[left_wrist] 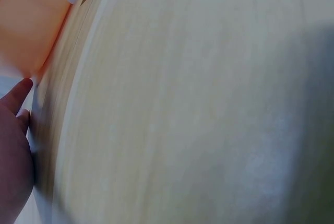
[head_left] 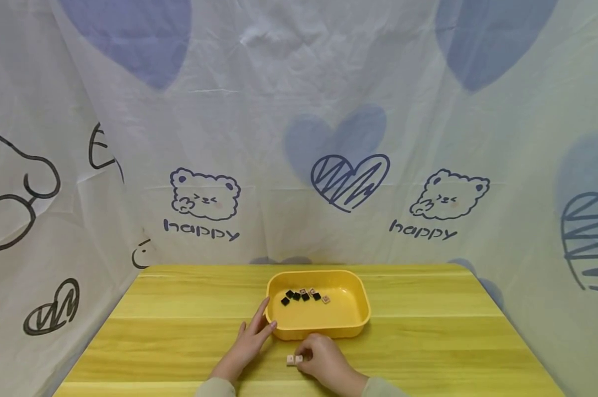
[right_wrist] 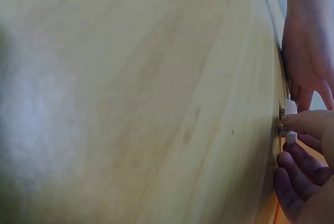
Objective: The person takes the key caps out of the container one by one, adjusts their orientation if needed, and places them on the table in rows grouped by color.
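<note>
Two small white keycaps (head_left: pixel 290 360) stand side by side on the table in front of the yellow tray (head_left: pixel 318 333). My right hand (head_left: pixel 326 364) pinches the right one of the pair between thumb and fingers. In the right wrist view, the thumb lies against a white keycap (right_wrist: pixel 290 107), with grey parts showing under the caps. My left hand (head_left: pixel 249 344) rests at the tray's front left corner, its fingers fairly straight against the wall and rim. The left wrist view catches a fingertip at the tray wall (left_wrist: pixel 31 20).
Inside the tray lie several black keycaps (head_left: pixel 296 296) and a few pale pinkish ones (head_left: pixel 326 299), toward the back left. The yellow wood-grain table (head_left: pixel 427 331) ends at a white printed cloth (head_left: pixel 279 220) hanging behind and at both sides.
</note>
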Motion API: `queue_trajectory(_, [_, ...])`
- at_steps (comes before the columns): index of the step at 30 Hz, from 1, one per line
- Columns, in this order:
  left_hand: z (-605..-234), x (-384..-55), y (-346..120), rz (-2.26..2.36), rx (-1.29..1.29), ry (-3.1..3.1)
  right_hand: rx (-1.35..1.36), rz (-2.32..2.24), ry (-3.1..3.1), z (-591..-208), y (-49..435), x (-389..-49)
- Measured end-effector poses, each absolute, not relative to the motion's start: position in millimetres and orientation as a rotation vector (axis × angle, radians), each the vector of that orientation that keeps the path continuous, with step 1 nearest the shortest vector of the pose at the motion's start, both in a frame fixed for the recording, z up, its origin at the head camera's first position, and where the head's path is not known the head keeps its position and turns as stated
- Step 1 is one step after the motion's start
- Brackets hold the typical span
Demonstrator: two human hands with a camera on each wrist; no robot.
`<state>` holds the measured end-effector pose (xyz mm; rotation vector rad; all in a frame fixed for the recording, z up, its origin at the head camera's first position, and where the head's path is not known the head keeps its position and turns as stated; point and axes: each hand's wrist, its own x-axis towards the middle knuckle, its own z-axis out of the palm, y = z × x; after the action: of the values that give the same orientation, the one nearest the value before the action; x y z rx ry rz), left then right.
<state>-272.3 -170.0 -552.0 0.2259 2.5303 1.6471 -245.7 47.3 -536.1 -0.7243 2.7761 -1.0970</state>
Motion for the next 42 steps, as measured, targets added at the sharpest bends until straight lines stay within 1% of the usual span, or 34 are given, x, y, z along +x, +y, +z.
queue_trajectory(32, [-548.0,-272.0,-170.6,1.624,0.255,2.531,-0.732,-1.077,2.761,-535.2,46.3,-248.5])
queue_trajectory(42, [-546.0,-270.5,-169.7,1.622,0.243,2.531,-0.769,-1.128,2.742,-526.4,52.1,-241.4])
